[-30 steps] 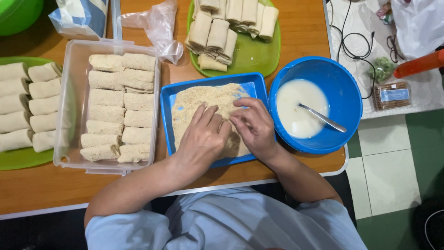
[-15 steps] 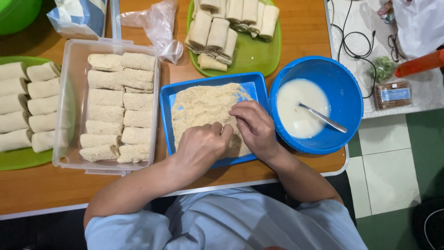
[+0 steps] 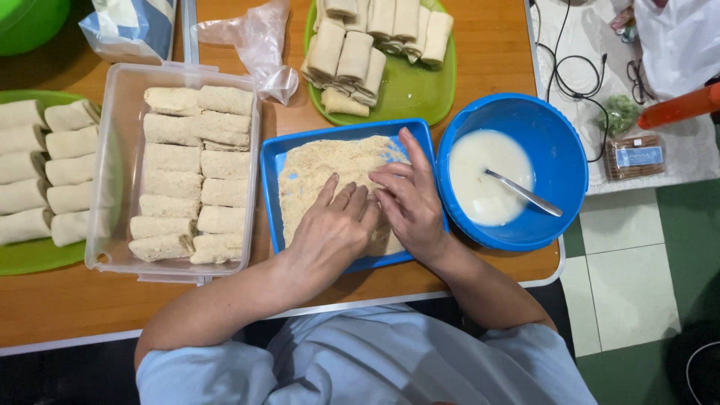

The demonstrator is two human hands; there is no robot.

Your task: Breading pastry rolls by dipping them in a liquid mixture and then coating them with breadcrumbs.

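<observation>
A blue rectangular tray (image 3: 270, 195) holds a bed of pale breadcrumbs (image 3: 322, 165). Both my hands rest in it, side by side and touching. My left hand (image 3: 330, 232) lies palm down with its fingers stretched over the crumbs. My right hand (image 3: 412, 202) lies beside it, fingers pointing toward the tray's far edge. Whatever is under the palms is hidden. To the right stands a round blue bowl (image 3: 570, 150) of white batter with a metal spoon (image 3: 525, 193) in it.
A clear plastic box (image 3: 105, 150) on the left holds several crumbed rolls (image 3: 195, 180). A green plate (image 3: 427, 90) at the back carries plain rolls (image 3: 367, 37); another green plate (image 3: 30, 255) with rolls sits far left. A plastic bag (image 3: 255, 45) lies behind the box. Cables lie right.
My left hand has uncurled from a loose fist and now lies flat on the crumbs. My right hand has spread its fingers further up the tray.
</observation>
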